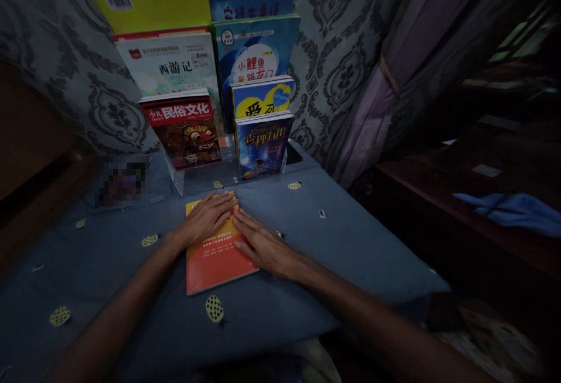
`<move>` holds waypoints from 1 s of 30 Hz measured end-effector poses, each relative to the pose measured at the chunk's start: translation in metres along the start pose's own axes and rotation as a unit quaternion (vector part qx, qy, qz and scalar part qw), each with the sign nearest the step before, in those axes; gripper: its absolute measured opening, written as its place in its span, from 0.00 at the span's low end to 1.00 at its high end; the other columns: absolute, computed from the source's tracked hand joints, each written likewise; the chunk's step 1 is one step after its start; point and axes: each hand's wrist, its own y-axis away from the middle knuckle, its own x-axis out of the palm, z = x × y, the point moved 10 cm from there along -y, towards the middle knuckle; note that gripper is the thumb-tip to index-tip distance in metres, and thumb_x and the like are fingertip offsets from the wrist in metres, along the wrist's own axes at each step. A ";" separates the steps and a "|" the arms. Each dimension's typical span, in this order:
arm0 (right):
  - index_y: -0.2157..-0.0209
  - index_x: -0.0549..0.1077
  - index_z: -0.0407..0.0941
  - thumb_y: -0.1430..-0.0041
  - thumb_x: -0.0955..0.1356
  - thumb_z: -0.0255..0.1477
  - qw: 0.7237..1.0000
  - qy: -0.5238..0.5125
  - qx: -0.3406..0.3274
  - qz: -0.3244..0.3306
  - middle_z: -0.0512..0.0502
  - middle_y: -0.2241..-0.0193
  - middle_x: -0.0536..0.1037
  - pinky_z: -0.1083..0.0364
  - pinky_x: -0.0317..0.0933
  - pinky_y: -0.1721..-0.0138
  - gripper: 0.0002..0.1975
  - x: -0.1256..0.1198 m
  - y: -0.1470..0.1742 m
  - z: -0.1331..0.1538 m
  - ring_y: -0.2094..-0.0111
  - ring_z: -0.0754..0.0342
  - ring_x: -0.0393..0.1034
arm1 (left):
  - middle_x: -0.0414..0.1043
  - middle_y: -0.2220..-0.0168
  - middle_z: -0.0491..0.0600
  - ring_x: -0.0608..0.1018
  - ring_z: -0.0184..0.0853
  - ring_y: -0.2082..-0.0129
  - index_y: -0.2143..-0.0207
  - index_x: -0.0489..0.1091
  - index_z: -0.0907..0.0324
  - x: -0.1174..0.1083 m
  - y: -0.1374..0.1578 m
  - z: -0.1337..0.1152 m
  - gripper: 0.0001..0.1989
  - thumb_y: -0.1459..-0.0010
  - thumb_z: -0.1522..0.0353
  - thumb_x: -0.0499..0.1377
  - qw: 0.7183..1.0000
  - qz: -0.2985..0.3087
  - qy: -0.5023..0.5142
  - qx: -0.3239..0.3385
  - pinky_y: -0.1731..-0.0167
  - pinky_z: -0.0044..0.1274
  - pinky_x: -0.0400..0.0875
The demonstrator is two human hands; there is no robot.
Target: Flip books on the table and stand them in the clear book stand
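An orange and yellow book point(219, 269) lies closed on the blue tablecloth point(307, 301), in front of a display rack. My left hand point(208, 216) rests flat across its upper yellow part, fingers stretched toward the right. My right hand point(263, 242) lies on the book's right side, with fingers extended and their tips close to the left fingertips. Neither hand grips the book; both press or rest on its cover. Part of the cover's upper half is hidden under the hands.
Behind the book, a clear stepped rack point(177, 178) holds several upright books, among them a red-topped one point(184, 131) and a dark blue one point(263, 146). A blurred-out item point(123, 181) lies at left. Patterned curtains point(337, 49) hang behind; the table's edge runs along the right.
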 end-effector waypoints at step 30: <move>0.35 0.59 0.34 0.30 0.60 0.31 0.991 0.117 -0.046 -0.038 0.31 0.35 0.61 0.44 0.56 0.36 0.26 0.006 0.041 0.024 0.32 0.44 0.49 | 0.60 0.34 0.51 0.60 0.35 0.33 0.38 0.62 0.56 -0.001 0.016 -0.030 0.23 0.28 0.60 0.42 0.997 0.025 0.034 0.064 0.34 0.40 0.49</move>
